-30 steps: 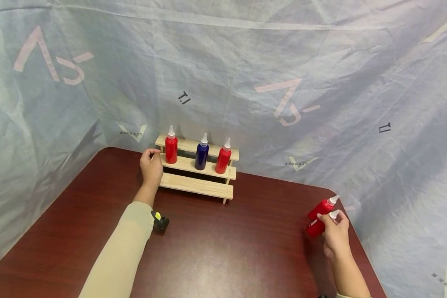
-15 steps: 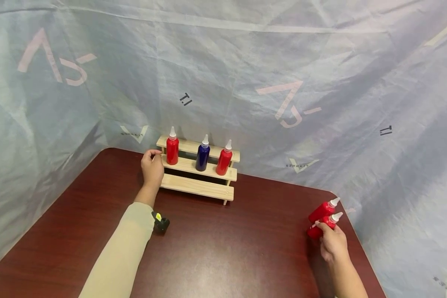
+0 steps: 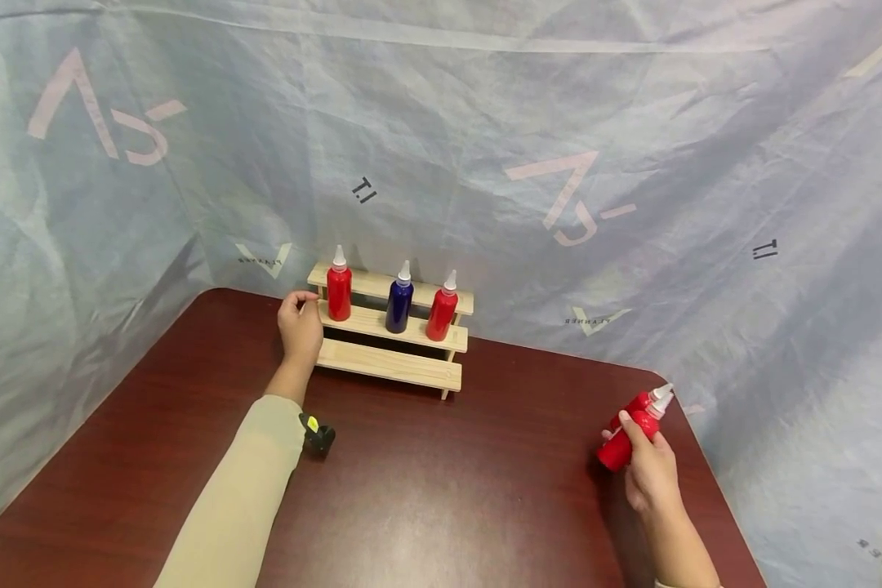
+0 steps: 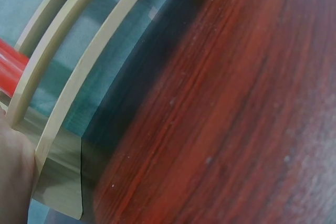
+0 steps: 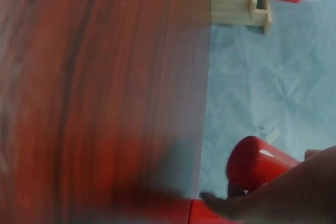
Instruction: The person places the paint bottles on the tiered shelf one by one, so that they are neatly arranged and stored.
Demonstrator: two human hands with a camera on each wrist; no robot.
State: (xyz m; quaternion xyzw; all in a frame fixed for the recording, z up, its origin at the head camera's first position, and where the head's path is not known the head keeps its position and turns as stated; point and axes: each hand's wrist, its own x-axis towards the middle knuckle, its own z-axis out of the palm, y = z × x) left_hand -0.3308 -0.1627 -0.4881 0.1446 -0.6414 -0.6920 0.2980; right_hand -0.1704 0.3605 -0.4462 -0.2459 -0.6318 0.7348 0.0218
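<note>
My left hand [image 3: 299, 323] grips the left end of a three-step wooden rack [image 3: 389, 364] at the back of the table. On the rack's middle step stand a red bottle [image 3: 339, 294], a blue bottle [image 3: 398, 305] and another red bottle [image 3: 441, 314], all with white nozzles. Near the right table edge my right hand [image 3: 648, 467] holds a tilted red bottle [image 3: 621, 443] just above the table. A second red bottle [image 3: 634, 405] lies right behind it. The right wrist view shows the held bottle [image 5: 257, 169] from its base. The left wrist view has the rack's slats [image 4: 79, 77] close up.
The dark red wooden table [image 3: 441, 490] is enclosed by grey-blue sheeting [image 3: 485, 147] at the back and on both sides. The table's right edge [image 3: 713, 482] runs close to my right hand. A small black wrist camera [image 3: 316, 436] sits on my left forearm.
My right hand has raised one of the two red bottles off the table and tipped it, nozzle up to the right. My left hand has stayed on the rack.
</note>
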